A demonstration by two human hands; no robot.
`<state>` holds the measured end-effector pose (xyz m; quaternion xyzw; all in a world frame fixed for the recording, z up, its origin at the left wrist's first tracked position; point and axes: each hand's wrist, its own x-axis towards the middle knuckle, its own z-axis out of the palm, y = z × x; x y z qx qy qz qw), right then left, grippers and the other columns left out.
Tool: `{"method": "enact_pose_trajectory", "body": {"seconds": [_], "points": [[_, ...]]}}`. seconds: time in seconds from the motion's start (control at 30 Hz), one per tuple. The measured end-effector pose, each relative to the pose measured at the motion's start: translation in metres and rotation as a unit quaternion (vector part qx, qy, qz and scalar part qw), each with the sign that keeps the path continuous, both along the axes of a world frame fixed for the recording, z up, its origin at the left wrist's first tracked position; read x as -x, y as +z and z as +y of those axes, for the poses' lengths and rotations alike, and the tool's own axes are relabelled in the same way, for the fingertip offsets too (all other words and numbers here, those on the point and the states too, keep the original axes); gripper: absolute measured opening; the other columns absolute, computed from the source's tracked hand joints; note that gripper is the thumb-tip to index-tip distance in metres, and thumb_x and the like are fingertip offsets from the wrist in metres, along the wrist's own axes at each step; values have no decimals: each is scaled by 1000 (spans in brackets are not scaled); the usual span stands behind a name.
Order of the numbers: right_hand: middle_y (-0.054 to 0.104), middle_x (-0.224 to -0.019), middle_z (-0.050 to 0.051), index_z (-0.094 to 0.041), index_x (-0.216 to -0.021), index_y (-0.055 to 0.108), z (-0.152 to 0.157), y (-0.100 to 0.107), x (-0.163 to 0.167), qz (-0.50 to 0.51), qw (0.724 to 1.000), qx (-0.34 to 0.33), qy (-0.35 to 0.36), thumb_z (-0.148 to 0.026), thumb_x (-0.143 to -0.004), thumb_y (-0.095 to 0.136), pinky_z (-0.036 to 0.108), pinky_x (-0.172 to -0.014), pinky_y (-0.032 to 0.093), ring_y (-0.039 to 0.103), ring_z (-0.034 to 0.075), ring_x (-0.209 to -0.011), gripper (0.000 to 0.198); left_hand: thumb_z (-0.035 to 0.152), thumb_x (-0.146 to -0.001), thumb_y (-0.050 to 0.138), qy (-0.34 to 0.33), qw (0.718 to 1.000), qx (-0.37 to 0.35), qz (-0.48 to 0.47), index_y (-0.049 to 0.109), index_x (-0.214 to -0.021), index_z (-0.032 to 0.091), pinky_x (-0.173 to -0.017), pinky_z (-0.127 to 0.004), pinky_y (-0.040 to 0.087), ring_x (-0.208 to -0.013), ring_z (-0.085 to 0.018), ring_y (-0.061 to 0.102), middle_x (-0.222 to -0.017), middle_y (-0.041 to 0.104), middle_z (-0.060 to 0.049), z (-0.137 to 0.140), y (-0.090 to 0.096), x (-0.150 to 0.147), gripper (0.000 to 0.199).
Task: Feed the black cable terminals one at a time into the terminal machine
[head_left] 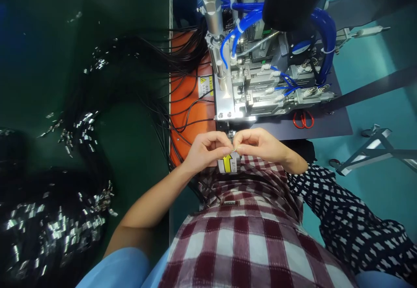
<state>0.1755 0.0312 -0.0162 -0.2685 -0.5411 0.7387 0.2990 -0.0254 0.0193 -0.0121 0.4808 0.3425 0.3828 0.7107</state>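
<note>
My left hand (208, 152) and my right hand (262, 145) meet fingertip to fingertip at the front of the machine, both closed in a pinch. Between them shows a tiny pale stretch of thin wire (234, 150), mostly covered by the fingers. Just below the fingertips is a white label (230, 166) with a yellow arrow. Behind the hands stands a metal machine (228, 101) with several cylinders and blue air hoses (249, 18).
Black cables (185, 57) run across an orange plate (180, 105) at the machine's left. More cable bundles with shiny metal ends (65, 227) lie on the dark green table (137, 183). Red-handled scissors (303, 120) rest on the grey surface to the right. A wheeled metal frame (374, 149) stands beyond.
</note>
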Motion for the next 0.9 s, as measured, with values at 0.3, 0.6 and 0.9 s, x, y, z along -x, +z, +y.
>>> {"method": "enact_pose_trajectory", "body": {"seconds": [0.3,0.6,0.9], "points": [[58,-71,-1,-18,-79,59,-24,-3,33,-3,984,24,-177,-39,-86,66,25,-58,45,50,10,-60,23,35,-69,82,35,983,166,-68,63,-69,13,-41,-19,20,-40,0,34,-68,55,2,4,5,-1,29],[61,-76,2,-19,-77,57,-48,-8,66,-156,902,-108,-387,-26,-93,57,25,-59,45,55,12,-65,17,34,-73,79,175,968,180,-20,57,-72,15,-46,-17,22,-43,-2,32,-52,45,8,-10,11,-16,29],[64,-77,2,-19,-82,65,-51,-13,41,-204,896,-149,-364,-25,-90,61,28,-61,47,55,13,-64,11,32,-72,80,142,976,166,2,67,-76,13,-45,-20,18,-44,-3,29,-46,41,7,-13,10,-15,23]]}}
